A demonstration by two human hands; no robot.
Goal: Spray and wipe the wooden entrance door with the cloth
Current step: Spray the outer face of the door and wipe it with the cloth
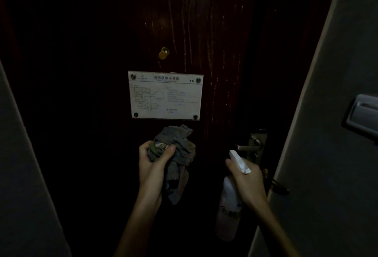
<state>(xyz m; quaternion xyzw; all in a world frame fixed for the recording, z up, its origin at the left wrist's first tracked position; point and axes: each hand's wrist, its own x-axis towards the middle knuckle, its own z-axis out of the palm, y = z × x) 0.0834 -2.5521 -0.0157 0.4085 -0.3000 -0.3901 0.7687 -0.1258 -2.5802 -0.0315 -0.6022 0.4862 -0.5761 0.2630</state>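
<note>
Dim light fills a narrow entrance, seen in the single head view looking forward and down. Dark wood, the wooden entrance door (204, 31), takes up the middle of the frame, with pale wet-looking streaks running down its upper right, toward one o'clock. A brass peephole cover (163, 53) sits just above centre. Below it is a white evacuation plan sign (165, 94), fixed at its four corners. A grey wall (327, 134) stands at three o'clock, with a flat plate on it near the frame edge.

At six o'clock the left hand (151, 160) is clenched around a crumpled grey cloth (178, 154), which hangs just below the sign and looks close to the wood; contact cannot be told. At five o'clock the right hand (245, 177) grips the neck of a white spray bottle (229, 211), its nozzle pointing up and left. A metal door handle (248, 146) lies just beyond the bottle's head.

The streaks suggest spraying has begun up high while the cloth is still low. Risks, judged from this: liquid could run down behind the sign or onto the handle, since both lie below the wet area. In such poor light, patches could easily be missed.
</note>
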